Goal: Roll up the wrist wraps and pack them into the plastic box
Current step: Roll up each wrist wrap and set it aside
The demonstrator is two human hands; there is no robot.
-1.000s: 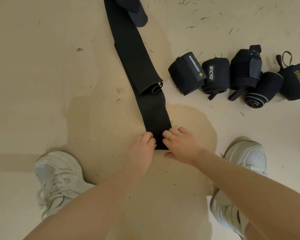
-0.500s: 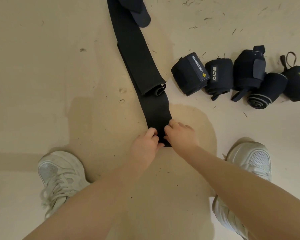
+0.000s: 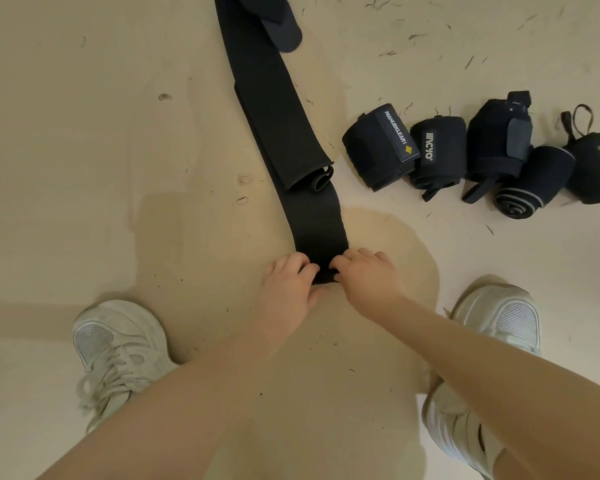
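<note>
No plastic box is showing in the head view; the wraps are all lying on the tan floor. The long black wrist wrap is stretching flat from the top edge down to the person's hands, and its near end is curling into a small roll between them. The left hand is pinching the left side of that roll with bent fingers, and the right hand, wearing a thin ring, is gripping the right side the same way.

Compared with a second ago, the hands are sitting a little further up the strip, so the flat stretch between them and the second wrap is getting shorter as the roll is growing.

That second black wrap is lying on top of the long one, its lower end loosely curled. A dark fabric piece is overlapping the strip near the top. To the right, well apart from the hands, five rolled wraps are sitting in a touching row, three with printed labels. Two white sneakers are flanking the arms, the left sneaker and the right sneaker. Small dark debris is scattering across the floor.
</note>
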